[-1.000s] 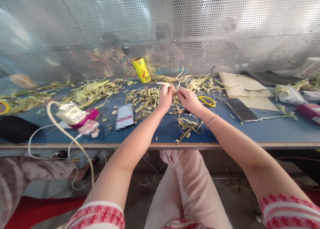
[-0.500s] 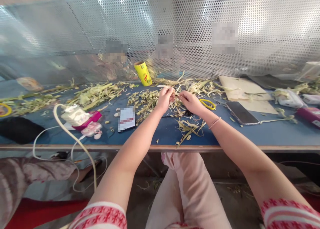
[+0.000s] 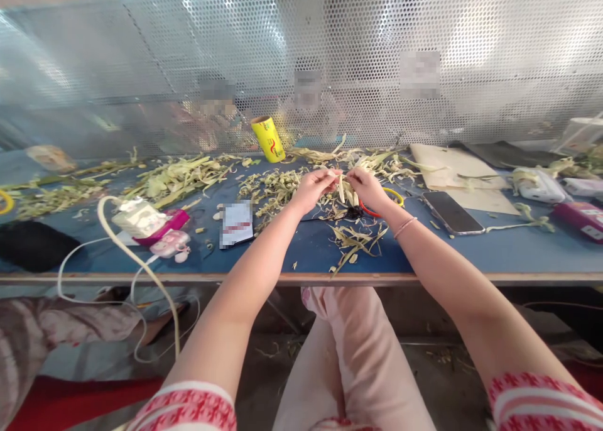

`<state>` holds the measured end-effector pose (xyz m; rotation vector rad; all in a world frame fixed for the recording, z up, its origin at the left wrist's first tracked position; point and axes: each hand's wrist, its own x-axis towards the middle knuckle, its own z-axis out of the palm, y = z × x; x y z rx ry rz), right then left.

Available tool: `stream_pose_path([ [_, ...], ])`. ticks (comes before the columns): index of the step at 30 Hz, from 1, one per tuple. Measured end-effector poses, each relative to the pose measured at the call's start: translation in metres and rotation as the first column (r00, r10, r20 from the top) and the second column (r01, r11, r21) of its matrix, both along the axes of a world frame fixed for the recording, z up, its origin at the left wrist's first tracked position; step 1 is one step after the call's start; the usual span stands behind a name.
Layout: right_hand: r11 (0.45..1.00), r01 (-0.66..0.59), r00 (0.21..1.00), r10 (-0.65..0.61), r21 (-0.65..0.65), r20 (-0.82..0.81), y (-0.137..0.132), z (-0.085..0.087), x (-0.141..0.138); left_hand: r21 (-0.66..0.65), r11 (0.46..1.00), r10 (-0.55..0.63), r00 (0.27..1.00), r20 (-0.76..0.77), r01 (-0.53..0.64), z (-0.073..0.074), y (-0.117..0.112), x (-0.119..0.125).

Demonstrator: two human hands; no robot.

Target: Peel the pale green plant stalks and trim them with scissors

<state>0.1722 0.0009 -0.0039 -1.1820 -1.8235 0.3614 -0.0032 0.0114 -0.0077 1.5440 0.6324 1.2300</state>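
Note:
My left hand [image 3: 313, 189] and my right hand [image 3: 369, 188] meet above the blue table [image 3: 471, 245], both pinched on a small pale bundle of plant strips [image 3: 347, 190] held between them. Under the hands lie loose husk scraps [image 3: 355, 237] and a heap of chopped pale green pieces [image 3: 273, 189]. Yellow-handled scissors [image 3: 394, 195] lie just right of my right hand, partly hidden by it.
A yellow roll [image 3: 266, 138] stands at the back by the perforated metal screen [image 3: 301, 54]. A phone [image 3: 453, 212] and cardboard [image 3: 459, 167] lie right. A white charger with cable [image 3: 136, 217], pink case [image 3: 169, 244] and card [image 3: 236, 223] lie left. Another person's sleeve [image 3: 56, 327] shows lower left.
My hands have drawn closer together and now hold a thicker bundle of strips between them; the right hand shifted slightly right and up. The camera view tilted a little.

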Motion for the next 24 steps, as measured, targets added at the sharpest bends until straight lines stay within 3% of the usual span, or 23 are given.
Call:
stream_pose_path([
  [8, 1.000, -0.009, 1.000, 0.008, 0.023, 0.022, -0.0011, -0.0005, -0.0020, -0.050, 0.997, -0.052, 0.997, 0.051, 0.055, 0.0033, -0.0011, -0.0005],
  [12, 0.992, -0.024, 0.998, 0.017, 0.127, 0.057, -0.0004, -0.0013, -0.0012, -0.078, 0.994, -0.073, 0.997, 0.010, 0.074, 0.0046, -0.0023, -0.0011],
  [17, 0.955, -0.113, 0.988, 0.078, 0.274, 0.135, -0.0046, -0.0022, -0.0006, -0.111, 0.994, -0.006, 1.000, 0.002, 0.006, 0.0062, -0.0033, -0.0002],
  [24, 0.936, -0.226, 0.964, 0.174, 0.269, 0.203, -0.0037, -0.0088, -0.0032, -0.133, 0.985, -0.110, 0.994, 0.008, 0.110, 0.0014, -0.0009, 0.0022],
])
